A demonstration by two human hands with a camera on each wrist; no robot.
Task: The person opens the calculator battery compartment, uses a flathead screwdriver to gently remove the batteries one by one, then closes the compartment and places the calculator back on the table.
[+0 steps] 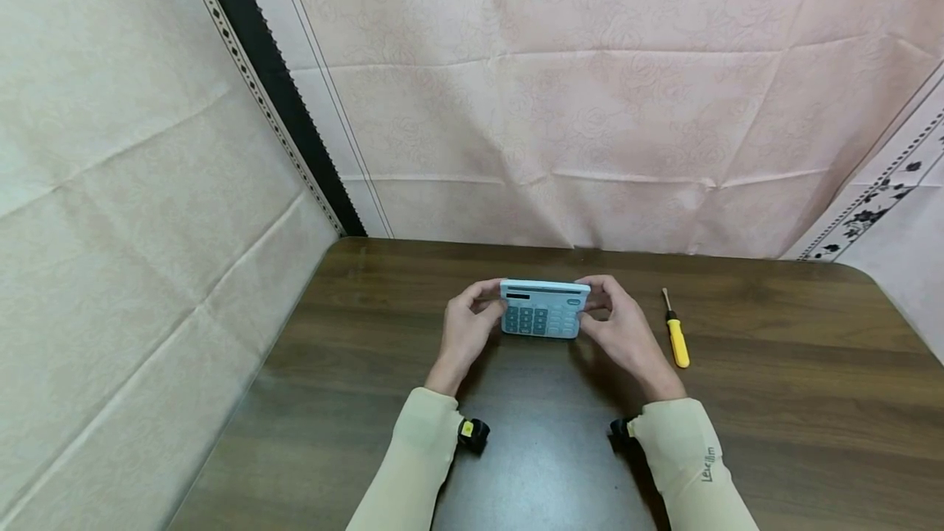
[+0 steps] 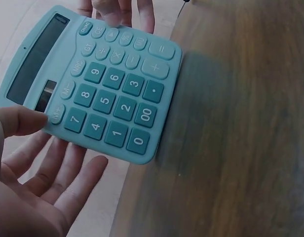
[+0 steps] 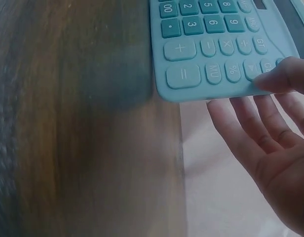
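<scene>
A light blue calculator (image 1: 544, 309) with darker teal number keys is held between both hands, its keys turned toward the head camera and its display edge up. My left hand (image 1: 469, 330) grips its left side, the thumb on the front by the M+ key (image 2: 57, 114) and the fingers behind. On the opposite side my right hand (image 1: 623, 334) pinches it, thumb at the small keys near the edge (image 3: 263, 79), fingers behind the back. The calculator's lower edge is close over the brown wooden table (image 1: 546, 449).
To the right of the right hand lies a screwdriver (image 1: 676, 338) with a yellow handle, its tip pointing away. Patterned pale cloth (image 1: 590, 105) hangs behind the table's far edge, and more cloth (image 1: 147, 228) covers the left side. Each wrist wears a small black camera (image 1: 474, 436).
</scene>
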